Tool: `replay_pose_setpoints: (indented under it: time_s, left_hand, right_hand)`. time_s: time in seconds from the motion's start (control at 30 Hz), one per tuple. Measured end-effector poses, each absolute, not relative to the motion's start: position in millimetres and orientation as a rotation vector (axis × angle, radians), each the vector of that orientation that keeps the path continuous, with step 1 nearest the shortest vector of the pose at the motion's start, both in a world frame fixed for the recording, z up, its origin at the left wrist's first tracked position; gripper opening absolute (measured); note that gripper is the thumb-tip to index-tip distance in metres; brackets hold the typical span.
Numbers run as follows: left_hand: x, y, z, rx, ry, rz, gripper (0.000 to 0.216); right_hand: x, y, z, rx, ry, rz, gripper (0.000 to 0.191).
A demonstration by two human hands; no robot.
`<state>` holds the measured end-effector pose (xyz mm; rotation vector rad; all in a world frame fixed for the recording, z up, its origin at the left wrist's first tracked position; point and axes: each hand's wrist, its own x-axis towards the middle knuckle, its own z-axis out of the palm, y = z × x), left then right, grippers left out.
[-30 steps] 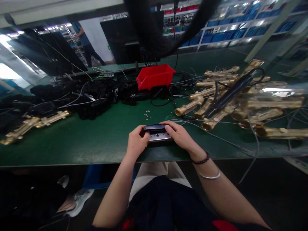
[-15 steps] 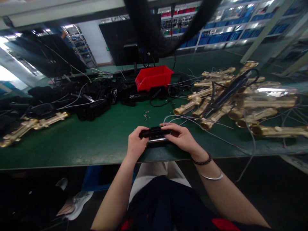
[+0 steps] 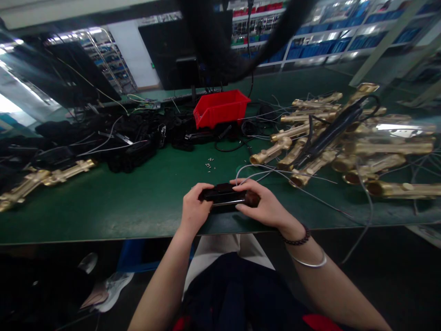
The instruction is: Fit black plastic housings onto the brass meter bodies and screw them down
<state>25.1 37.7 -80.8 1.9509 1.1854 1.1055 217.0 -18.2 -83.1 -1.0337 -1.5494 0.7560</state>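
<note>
A small black oblong device lies low over the front edge of the green bench, held at both ends. My left hand is closed round its left end. My right hand is closed over its right end, fingers curled across the top; a bead bracelet and a silver bangle sit on that wrist. A thin grey wire loops away from beside my right hand towards the brass parts.
A pile of brass fittings with a black handled tool fills the right side. Black parts and cables crowd the left, with brass pieces beside them. A red bin stands behind; small screws lie mid-bench.
The device has been turned: its silvery plate, visible a second ago, no longer shows and only the black face is up. Both hands shifted slightly right.
</note>
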Motion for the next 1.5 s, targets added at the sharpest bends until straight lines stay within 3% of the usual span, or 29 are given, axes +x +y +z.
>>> replay_pose_setpoints:
  time_s: [0.3, 0.53, 0.93, 1.07, 1.2, 1.27, 1.5]
  left_hand:
    - [-5.2, 49.3, -57.9, 1.893, 0.886, 0.619, 0.044]
    - [11.9, 40.6, -58.5, 1.858, 1.161, 0.661, 0.042]
    - [19.3, 31.7, -57.0, 2.407, 0.999, 0.731, 0.032]
    - [23.6, 32.5, -63.4, 2.462, 0.996, 0.733, 0.039]
    - [24.5, 35.1, -64.7, 2.447, 0.995, 0.748, 0.038]
    - [25.0, 35.7, -64.6, 2.435, 0.994, 0.765, 0.038]
    - [28.0, 34.7, -68.0, 2.408, 0.953, 0.857, 0.040]
  right_hand:
    - [224.5, -21.8, -91.0, -1.062, -1.639, 0.546, 0.016]
    - [224.2, -25.2, -89.0, -1.045, -1.810, 0.342, 0.019]
    - [228.7, -26.5, -80.1, -1.080, -1.995, 0.232, 0.020]
    - [238.6, -48.0, -41.2, -1.231, -2.156, 0.227, 0.033]
    - [243.7, -36.2, 24.9, -1.213, -2.126, 0.495, 0.022]
    - [238.1, -0.7, 37.3, -1.275, -2.052, 0.437, 0.018]
    - [208.6, 130.1, -43.5, -1.741, -2.213, 0.705, 0.016]
